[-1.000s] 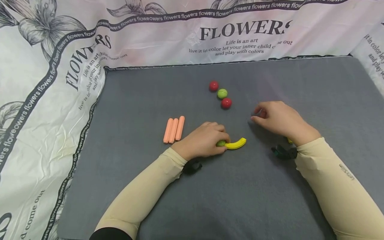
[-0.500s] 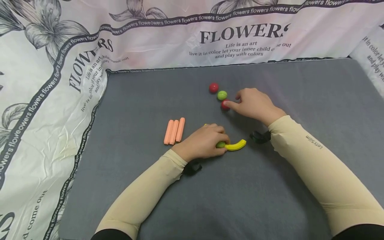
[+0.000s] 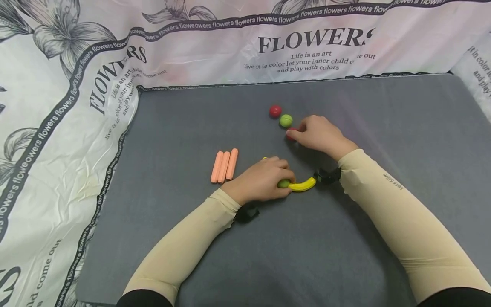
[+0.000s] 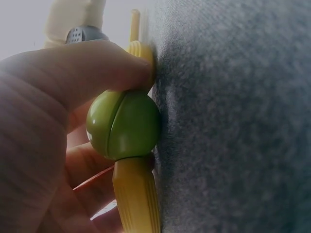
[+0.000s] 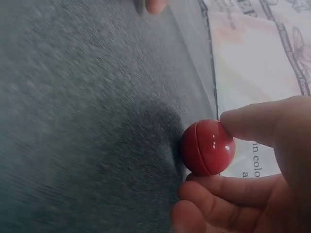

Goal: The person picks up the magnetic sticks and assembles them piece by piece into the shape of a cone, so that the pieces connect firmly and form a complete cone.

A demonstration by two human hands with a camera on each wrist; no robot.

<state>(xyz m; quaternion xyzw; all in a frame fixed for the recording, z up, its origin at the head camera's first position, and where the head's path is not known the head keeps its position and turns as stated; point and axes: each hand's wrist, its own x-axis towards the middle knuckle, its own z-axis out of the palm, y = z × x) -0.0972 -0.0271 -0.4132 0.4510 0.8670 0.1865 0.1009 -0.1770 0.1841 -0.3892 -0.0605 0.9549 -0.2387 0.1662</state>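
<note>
My left hand (image 3: 262, 179) rests low on the grey cloth and grips a small green ball (image 4: 124, 126) with thumb and fingers. Yellow ridged pieces (image 4: 136, 194) lie against the ball on both sides; one shows as a curved yellow piece (image 3: 303, 184) right of the hand, while the hand mostly hides the other. Farther back, my right hand (image 3: 322, 135) pinches a glossy red ball (image 5: 209, 148), thumb on one side and fingers on the other. Just behind it sit a second green ball (image 3: 285, 120) and another red ball (image 3: 275, 111).
Three pink-orange sticks (image 3: 224, 166) lie side by side to the left of my left hand. A white cloth with printed flowers and lettering (image 3: 299, 47) borders the grey table surface (image 3: 172, 128) at the back and left.
From the right, my right hand has come leftward and a little away to the nearest red ball and now pinches it. The left hand has stayed on the green ball.
</note>
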